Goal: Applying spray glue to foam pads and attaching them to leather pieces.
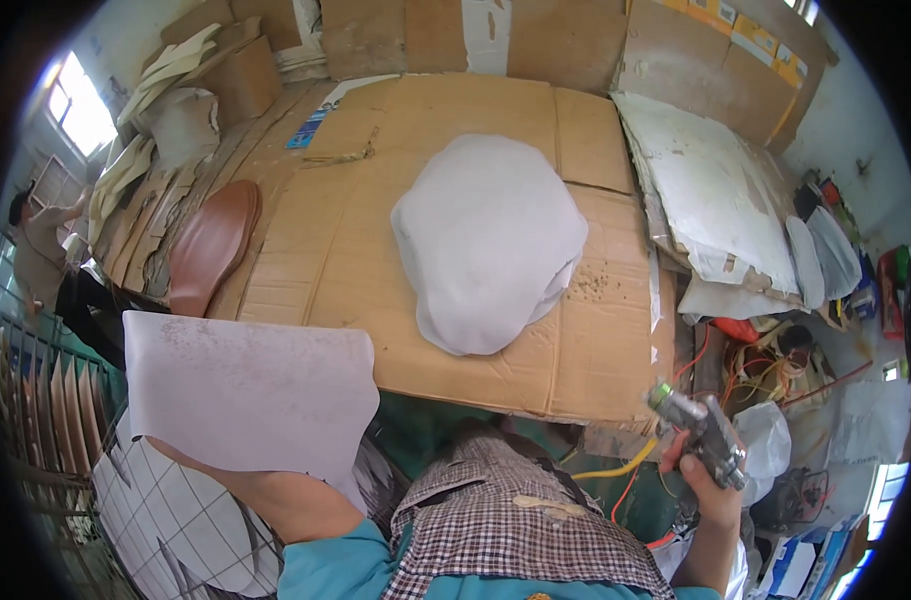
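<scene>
My right hand [710, 485], at the right beyond the table edge, is closed around a metal spray gun [700, 428] with a green-ringed nozzle end, tilted toward the upper left. A pale grey-lilac leather-like sheet [250, 390] lies over my left hand, which it hides. Only my left forearm [295, 510] shows, running in under the sheet's lower edge. Brownish speckles mark the sheet's upper part. On the cardboard-covered table [315, 260] ahead rests a stack of similar pale grey pieces [490, 240] with rounded, uneven outlines.
A brown oval panel [215, 245] lies at the table's left. Below it stand a wire rack [50, 410] of upright pieces and a white grid rack [190, 510]. A yellow hose [620, 465] hangs near the gun. Another person [45, 245] stands far left.
</scene>
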The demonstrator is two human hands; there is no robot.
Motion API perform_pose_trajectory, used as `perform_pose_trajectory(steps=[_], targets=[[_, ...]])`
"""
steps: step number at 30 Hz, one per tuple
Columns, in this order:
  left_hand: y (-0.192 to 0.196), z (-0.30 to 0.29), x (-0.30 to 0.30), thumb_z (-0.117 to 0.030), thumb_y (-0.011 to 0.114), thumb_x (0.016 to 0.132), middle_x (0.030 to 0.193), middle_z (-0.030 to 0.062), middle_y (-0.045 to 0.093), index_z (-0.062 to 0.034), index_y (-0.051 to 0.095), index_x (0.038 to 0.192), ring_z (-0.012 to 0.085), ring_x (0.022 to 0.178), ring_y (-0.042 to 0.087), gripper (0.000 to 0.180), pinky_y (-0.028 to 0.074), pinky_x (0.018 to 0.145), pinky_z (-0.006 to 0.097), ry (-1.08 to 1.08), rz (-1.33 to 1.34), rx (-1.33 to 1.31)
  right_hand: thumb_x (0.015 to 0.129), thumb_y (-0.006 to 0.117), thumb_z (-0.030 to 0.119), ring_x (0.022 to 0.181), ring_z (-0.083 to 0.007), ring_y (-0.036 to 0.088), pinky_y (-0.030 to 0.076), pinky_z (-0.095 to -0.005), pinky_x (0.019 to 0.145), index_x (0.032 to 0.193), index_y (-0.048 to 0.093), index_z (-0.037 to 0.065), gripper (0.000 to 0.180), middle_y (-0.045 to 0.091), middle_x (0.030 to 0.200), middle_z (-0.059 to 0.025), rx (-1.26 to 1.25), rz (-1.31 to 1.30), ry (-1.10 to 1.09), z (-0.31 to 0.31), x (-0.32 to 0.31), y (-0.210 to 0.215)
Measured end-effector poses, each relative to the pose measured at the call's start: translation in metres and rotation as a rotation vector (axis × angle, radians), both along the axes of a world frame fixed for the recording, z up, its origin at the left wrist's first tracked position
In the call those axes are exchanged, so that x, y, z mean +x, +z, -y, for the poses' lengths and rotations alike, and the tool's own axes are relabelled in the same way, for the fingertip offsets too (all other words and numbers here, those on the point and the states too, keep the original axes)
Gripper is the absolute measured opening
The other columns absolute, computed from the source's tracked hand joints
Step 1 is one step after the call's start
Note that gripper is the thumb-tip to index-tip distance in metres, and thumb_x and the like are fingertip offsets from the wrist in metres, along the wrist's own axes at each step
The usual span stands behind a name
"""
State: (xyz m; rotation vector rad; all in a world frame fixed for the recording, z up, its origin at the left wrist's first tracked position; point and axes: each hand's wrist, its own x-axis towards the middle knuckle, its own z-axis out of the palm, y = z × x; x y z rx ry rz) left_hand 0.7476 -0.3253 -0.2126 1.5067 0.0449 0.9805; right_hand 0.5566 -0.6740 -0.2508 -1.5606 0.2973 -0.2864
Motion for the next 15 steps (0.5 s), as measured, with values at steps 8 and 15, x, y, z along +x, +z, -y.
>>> perform_pose_trajectory(steps=[8, 15], targets=[[0.002, 0.017, -0.009, -0.028, 0.043, 0.088, 0.097, 0.0174, 0.061, 0.0063, 0.053, 0.111, 0.0239, 0.082, 0.064, 0.043, 0.055, 0.065, 0.033, 0.153, -0.026, 0.183, 0.078, 0.064, 0.019, 0.067, -0.0164, 0.058, 0.048, -0.0312, 0.065, 0.094, 0.057, -0.002, 0.027, 0.06, 0.077, -0.008, -0.175, 0.015, -0.237, 0.012, 0.014, 0.003], [0.008, 0.02, -0.009, -0.03, 0.042, 0.088, 0.097, 0.0171, 0.061, 0.0065, 0.053, 0.111, 0.0227, 0.081, 0.064, 0.045, 0.056, 0.064, 0.033, 0.29, -0.053, 0.34, 0.075, 0.065, 0.012, 0.066, -0.0165, 0.058, 0.049, -0.0286, 0.064, 0.116, 0.045, -0.006, 0.048, 0.059, 0.076, -0.0091, -0.121, -0.079, -0.061, 0.025, -0.024, 0.005]])
